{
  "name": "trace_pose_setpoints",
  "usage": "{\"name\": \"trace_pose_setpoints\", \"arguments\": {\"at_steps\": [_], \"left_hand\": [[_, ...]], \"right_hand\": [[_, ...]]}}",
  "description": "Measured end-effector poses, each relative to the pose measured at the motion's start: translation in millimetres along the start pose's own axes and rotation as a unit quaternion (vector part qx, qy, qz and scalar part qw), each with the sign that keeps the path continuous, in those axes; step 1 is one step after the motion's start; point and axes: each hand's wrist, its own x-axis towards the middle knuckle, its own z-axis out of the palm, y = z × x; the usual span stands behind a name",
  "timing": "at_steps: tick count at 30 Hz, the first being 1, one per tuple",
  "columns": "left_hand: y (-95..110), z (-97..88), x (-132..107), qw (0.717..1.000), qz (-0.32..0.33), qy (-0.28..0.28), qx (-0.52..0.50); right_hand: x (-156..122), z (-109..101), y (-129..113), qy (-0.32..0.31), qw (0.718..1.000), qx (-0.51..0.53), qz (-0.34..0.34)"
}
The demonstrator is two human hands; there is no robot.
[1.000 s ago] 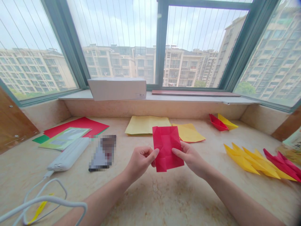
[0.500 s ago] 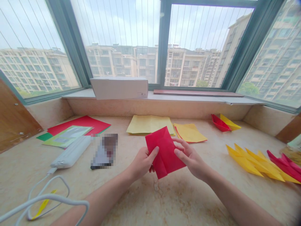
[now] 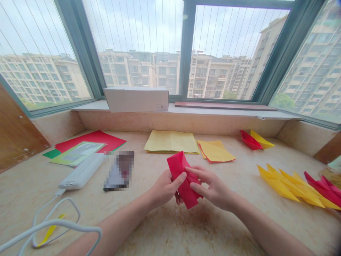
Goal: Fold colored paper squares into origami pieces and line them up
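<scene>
A sheet of red folded paper (image 3: 189, 195) is held up between my two hands, above the stone counter (image 3: 186, 231). My left hand (image 3: 168, 185) grips its left side, thumb on the front face and fingers behind. At the right side, my right hand (image 3: 206, 181) is closed on the same paper, with its fingers over a fold and the thumb lower down. The paper looks narrower at the right, where a flap bends under the fingers. Part of that edge is hidden by the right hand.
Yellow sheets (image 3: 172, 140) and orange-yellow squares (image 3: 217, 150) lie behind the hands. Folded yellow paper shapes (image 3: 287, 185) and red-yellow paper boats (image 3: 250, 140) stand right. At left are a phone (image 3: 119, 172), white power bank (image 3: 80, 172), cable (image 3: 77, 224) and red sheets (image 3: 106, 140).
The red paper has turned and been bent inward on its right side, so it looks narrower. My right hand has moved left and wrapped over it.
</scene>
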Motion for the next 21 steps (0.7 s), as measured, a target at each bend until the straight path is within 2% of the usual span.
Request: {"name": "trace_pose_setpoints", "arguments": {"at_steps": [3, 10, 16, 21], "left_hand": [[-0.9, 1.2, -0.3, 1.000, -0.003, -0.004, 0.002], [-4.9, 1.6, 0.3, 1.000, -0.017, 0.025, -0.001], [-2.3, 2.8, 2.2, 0.999, 0.005, 0.053, 0.006], [2.4, 0.6, 2.8, 0.992, 0.019, 0.124, 0.033]], "right_hand": [[0.4, 1.8, -1.7, 0.010, 0.999, -0.021, -0.025], [-1.1, 6.7, -7.2, 0.024, 0.997, -0.028, -0.068], [-1.1, 9.7, -3.7, 0.045, 0.999, 0.021, -0.022], [0.8, 15.3, 3.0, 0.059, 0.991, 0.116, 0.024]]}}
